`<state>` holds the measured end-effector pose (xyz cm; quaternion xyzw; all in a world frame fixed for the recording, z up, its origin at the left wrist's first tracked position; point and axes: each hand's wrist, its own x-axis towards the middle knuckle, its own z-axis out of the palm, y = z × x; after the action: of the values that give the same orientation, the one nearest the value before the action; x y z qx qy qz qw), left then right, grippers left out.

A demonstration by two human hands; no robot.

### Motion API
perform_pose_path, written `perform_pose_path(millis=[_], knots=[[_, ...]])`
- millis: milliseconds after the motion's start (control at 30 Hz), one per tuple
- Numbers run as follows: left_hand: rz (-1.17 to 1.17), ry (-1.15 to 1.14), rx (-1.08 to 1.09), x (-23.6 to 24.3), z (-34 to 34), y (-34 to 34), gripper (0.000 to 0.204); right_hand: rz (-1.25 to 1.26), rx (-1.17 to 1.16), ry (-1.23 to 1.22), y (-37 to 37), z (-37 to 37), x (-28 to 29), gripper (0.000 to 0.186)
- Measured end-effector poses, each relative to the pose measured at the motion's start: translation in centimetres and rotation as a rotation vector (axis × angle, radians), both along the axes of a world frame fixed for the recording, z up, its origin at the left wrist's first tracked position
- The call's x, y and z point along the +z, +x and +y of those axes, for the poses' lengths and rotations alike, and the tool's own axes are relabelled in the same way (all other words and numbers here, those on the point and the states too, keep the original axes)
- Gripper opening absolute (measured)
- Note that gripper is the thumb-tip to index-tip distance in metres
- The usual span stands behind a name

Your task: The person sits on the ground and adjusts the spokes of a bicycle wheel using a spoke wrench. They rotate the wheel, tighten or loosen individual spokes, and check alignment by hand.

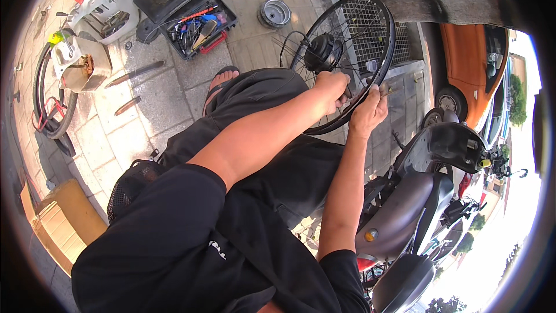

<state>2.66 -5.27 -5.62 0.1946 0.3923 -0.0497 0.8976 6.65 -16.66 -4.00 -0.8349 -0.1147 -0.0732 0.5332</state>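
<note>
A spoked wheel with a black rim stands tilted before my knees, its black hub toward the far left. My left hand is closed among the spokes, inside the rim. A small dark piece shows by its fingers, too unclear to name. At the rim's near right edge, my right hand pinches with thumb and fingers. Something small and brownish pokes out beyond those fingertips; its kind is hidden. A black cable loops out of the hub.
Left of the wheel lie an open black toolbox full of tools and a round metal drum. Cut plastic containers, tires and a cardboard box sit farther left. A parked scooter, tree trunk and orange car stand right.
</note>
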Motion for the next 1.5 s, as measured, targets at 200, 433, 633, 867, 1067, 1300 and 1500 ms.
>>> perform_pose_path(millis=[200,433,633,867,1067,1300,1500], knots=[[-0.094,-0.02,-0.021,0.3,0.0,0.7,0.021,0.109,-0.015,0.189,-0.1,1.0,0.7,0.026],[-0.175,0.04,-0.087,0.5,-1.2,1.1,0.022,0.162,-0.101,0.256,0.7,1.0,2.5,0.027],[-0.181,-0.021,-0.13,1.0,-2.7,0.3,0.021,0.251,-0.135,0.226,-0.3,-0.7,4.2,0.026],[-0.144,-0.146,-0.034,2.5,-3.4,-0.9,0.021,0.225,-0.138,0.158,-0.3,-2.0,4.3,0.023],[-0.12,-0.119,-0.105,2.6,-4.5,-0.7,0.021,0.281,-0.132,0.024,0.4,-1.9,6.0,0.029],[-0.172,-0.118,-0.095,2.3,-7.0,-0.1,0.018,0.313,-0.09,-0.047,1.3,-4.0,6.8,0.034],[-0.085,-0.158,-0.078,2.8,-6.4,0.1,0.011,0.328,-0.062,0.006,2.1,-4.3,6.3,0.034]])
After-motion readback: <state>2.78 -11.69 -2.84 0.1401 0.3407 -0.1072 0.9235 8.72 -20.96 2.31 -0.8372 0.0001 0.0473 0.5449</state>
